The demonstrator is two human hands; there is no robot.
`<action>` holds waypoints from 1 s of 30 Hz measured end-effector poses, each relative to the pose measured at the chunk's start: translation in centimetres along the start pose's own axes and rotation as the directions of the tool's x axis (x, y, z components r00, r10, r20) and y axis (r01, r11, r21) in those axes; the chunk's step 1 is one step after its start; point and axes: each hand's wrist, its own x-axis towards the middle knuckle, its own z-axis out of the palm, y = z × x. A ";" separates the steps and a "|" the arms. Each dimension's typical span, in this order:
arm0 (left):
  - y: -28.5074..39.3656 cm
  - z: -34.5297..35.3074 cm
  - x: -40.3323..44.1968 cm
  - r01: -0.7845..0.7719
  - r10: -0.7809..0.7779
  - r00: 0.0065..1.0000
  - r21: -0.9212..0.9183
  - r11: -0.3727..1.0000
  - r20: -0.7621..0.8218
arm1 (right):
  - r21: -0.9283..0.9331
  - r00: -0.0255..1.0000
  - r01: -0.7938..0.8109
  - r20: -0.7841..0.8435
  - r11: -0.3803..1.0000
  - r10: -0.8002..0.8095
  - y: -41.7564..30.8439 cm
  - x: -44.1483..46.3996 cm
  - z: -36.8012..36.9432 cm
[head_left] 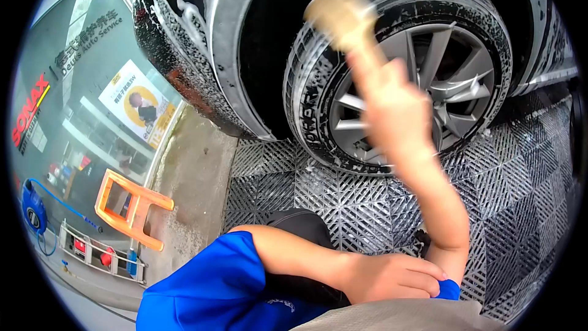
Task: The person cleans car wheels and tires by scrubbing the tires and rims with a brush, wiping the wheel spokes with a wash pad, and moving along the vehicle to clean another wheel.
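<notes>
My right hand (395, 107) is closed around the handle of a pale wooden brush (346, 15), both blurred by motion. The brush head is up against the upper left of the tyre (309, 107), which is streaked with white foam. Just behind that hand is the grey spoked wheel rim (432, 55). Across my body lies my left hand (398, 277), its fingers curled over the blue right sleeve (449, 290) near my upper arm. The brush bristles cannot be made out.
A foamy dark car body (184, 79) surrounds the wheel. Grooved plastic floor tiles (343, 208) lie beneath it. Leftward stand an orange stool (131, 208), a blue hose reel (33, 208) and a metal rack (101, 251) by the glass wall.
</notes>
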 end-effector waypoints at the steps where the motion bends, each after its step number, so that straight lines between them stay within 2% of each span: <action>1: -0.1 0.2 0.1 0.002 -0.002 1.000 -0.012 1.000 0.005 | 0.169 0.988 0.134 -0.096 0.977 -0.119 -2.5 -2.1 2.7; 3: -0.1 0.5 0.1 0.031 -0.028 0.999 -0.075 0.997 0.033 | 0.186 0.960 0.278 -0.020 0.942 -0.279 -6.6 -6.7 5.3; 5: -0.1 0.7 -0.2 0.061 -0.057 0.997 -0.081 0.995 0.054 | 0.316 0.916 0.294 0.176 0.902 -0.361 -9.5 -11.1 8.1; 6: 0.0 0.8 -0.2 0.071 -0.064 0.995 -0.091 0.993 0.072 | 0.414 0.901 0.278 0.200 0.867 -0.385 -10.2 -12.3 9.3; 7: 0.0 0.8 -0.1 0.081 -0.072 0.993 -0.101 0.992 0.089 | 0.523 0.912 0.190 0.219 0.831 -0.347 -10.3 -12.6 9.6; 9: 0.1 0.2 0.9 -0.001 0.001 0.998 0.006 1.000 0.070 | 0.618 0.935 0.151 0.164 0.772 -0.314 -7.4 -9.2 7.2; 10: 0.0 0.0 1.3 -0.049 0.045 0.997 0.052 0.997 0.066 | 0.586 0.965 0.121 0.119 0.801 -0.233 -5.0 -6.8 5.5; 11: -0.1 -0.1 1.6 -0.063 0.062 0.993 0.010 0.998 0.096 | 0.562 0.984 0.098 0.069 0.821 -0.165 -2.3 -4.7 3.6; 12: -0.2 -0.2 1.9 -0.075 0.070 0.993 0.056 0.996 0.091 | 0.505 0.999 0.014 0.021 0.863 -0.029 0.6 -2.9 1.8; 13: -0.4 -0.4 2.2 -0.089 0.080 0.993 0.113 0.990 0.084 | 0.454 0.994 -0.065 -0.043 0.889 0.095 3.4 -1.2 0.9; 15: -0.8 -0.4 2.3 -0.092 0.080 0.991 0.110 0.990 0.109 | 0.490 0.945 -0.149 -0.185 0.859 0.270 9.8 0.1 1.2; 16: -1.0 -0.4 2.1 -0.087 0.071 0.989 0.113 0.990 0.133 | 0.686 0.899 -0.197 -0.158 0.701 0.407 12.6 -0.3 1.8; 17: -1.0 -0.6 2.1 -0.080 0.061 0.986 0.119 0.990 0.157 | 0.769 0.837 -0.214 -0.174 0.603 0.519 15.7 -1.3 3.4; 18: -1.0 -0.7 2.2 -0.078 0.058 0.984 0.116 0.990 0.168 | 0.844 0.761 -0.199 -0.187 0.498 0.621 18.8 -2.3 5.0; 20: -0.6 -0.7 2.2 -0.062 0.044 0.984 0.098 0.993 0.172 | 0.894 0.565 -0.282 -0.139 0.348 0.813 24.3 -7.2 9.3; 21: -0.3 -0.6 2.2 -0.055 0.039 0.985 0.089 0.994 0.171 | 0.918 0.449 -0.353 -0.005 0.182 0.894 26.1 -10.1 11.1; 22: 0.0 -0.7 2.3 -0.060 0.042 0.983 0.099 0.993 0.179 | 0.937 0.293 -0.349 0.104 0.006 0.950 26.3 -12.4 12.9; 23: 0.1 -0.7 2.3 -0.068 0.046 0.981 0.112 0.991 0.188 | 0.935 0.137 -0.312 0.218 -0.167 0.966 26.1 -14.7 14.3; 25: 0.0 -0.6 2.2 -0.071 0.039 0.974 0.139 0.988 0.221 | 0.837 -0.064 -0.357 0.420 -0.413 0.905 26.3 -18.4 16.0; 26: 0.0 -0.5 2.1 -0.070 0.025 0.967 0.170 0.983 0.252 | 0.815 -0.143 -0.346 0.443 -0.464 0.885 26.8 -18.5 16.0; 28: -0.1 -0.5 2.0 -0.060 0.015 0.970 0.177 0.982 0.241 | 0.879 0.096 -0.461 0.186 -0.122 0.978 28.3 -16.8 17.3; 29: -0.2 -0.4 2.0 -0.054 0.011 0.974 0.187 0.981 0.228 | 0.845 0.233 -0.494 -0.099 0.205 0.967 26.1 -13.0 14.9; 30: -0.2 -0.2 2.1 -0.062 0.023 0.979 0.186 0.981 0.203 | 0.844 0.330 -0.435 -0.176 0.315 0.927 22.9 -9.7 12.6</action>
